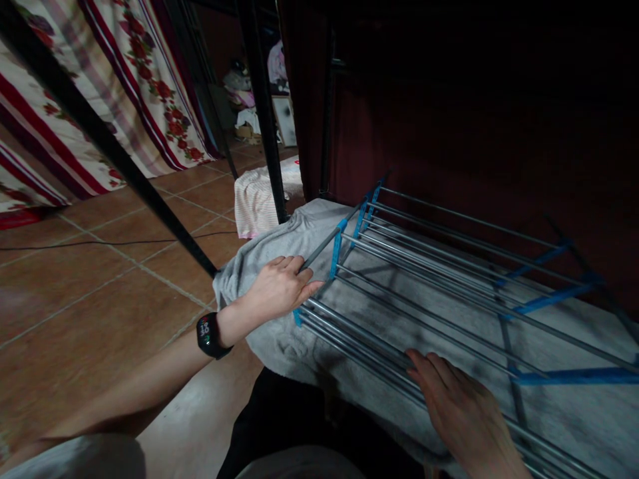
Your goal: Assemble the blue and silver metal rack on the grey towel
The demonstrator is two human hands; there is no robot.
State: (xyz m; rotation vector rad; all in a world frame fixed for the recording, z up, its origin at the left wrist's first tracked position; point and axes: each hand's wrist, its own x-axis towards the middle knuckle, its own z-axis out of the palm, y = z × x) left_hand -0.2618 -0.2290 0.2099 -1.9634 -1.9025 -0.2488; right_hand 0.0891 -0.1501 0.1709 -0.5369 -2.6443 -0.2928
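Terracotta floor tiles (100,266) fill the left of the frame in a dim room, with a floral striped curtain (124,86) in the upper left and a dark metal frame post (262,113) rising near the centre. Across the lower right stands a drying rack (449,266) of grey metal rods joined by blue plastic clips, and a grey towel (279,332) lies spread beneath and around the rods, its edge hanging over the near left corner. The left hand (282,289), with a black smartwatch (208,336) on its wrist, rests open and flat on the towel at the rack's left end, fingertips touching a rod beside a blue clip. The right hand (462,412), at the bottom right, lies palm down on the nearest rods with fingers loosely spread, gripping nothing that can be seen. As it looks, the towel is already laid out along most of the rack and only smoothing at the near corner seems left. A pale striped cloth (257,199) sits on the floor behind.
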